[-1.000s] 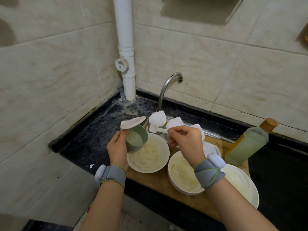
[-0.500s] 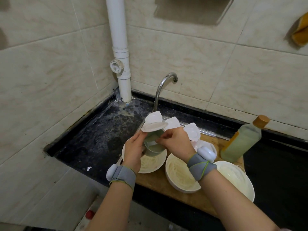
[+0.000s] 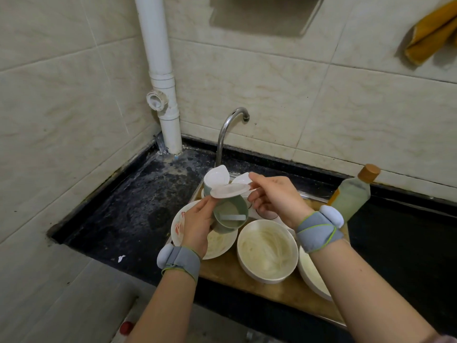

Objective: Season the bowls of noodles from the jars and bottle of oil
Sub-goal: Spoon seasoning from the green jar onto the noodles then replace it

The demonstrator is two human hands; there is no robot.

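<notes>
Noodles point(image 3: 269, 246) fill three white ceramic bowls that stand in a row on a brown wooden board point(image 3: 247, 278): the left bowl point(image 3: 177, 227), red-patterned on its rim, the middle bowl point(image 3: 243, 264), and the right bowl point(image 3: 309, 276), partly hidden by our right forearm. Beyond them, at the board's far right, stands the pale yellow plastic bottle of oil with a brown cap point(image 3: 351, 199). Our left hand point(image 3: 197, 226) wraps round a pale green round jar point(image 3: 222, 226), held above the left bowl with its mouth tipped toward us and to the right. Its translucent hinged lid point(image 3: 230, 190) stands open just above the mouth, and our right hand point(image 3: 274, 196), the nearer one to it, pinches the lid's right edge between thumb and forefinger. A small white spoon point(image 3: 231, 217) lies inside the jar, long axis left to right; we judge the lid must swing down over it.
</notes>
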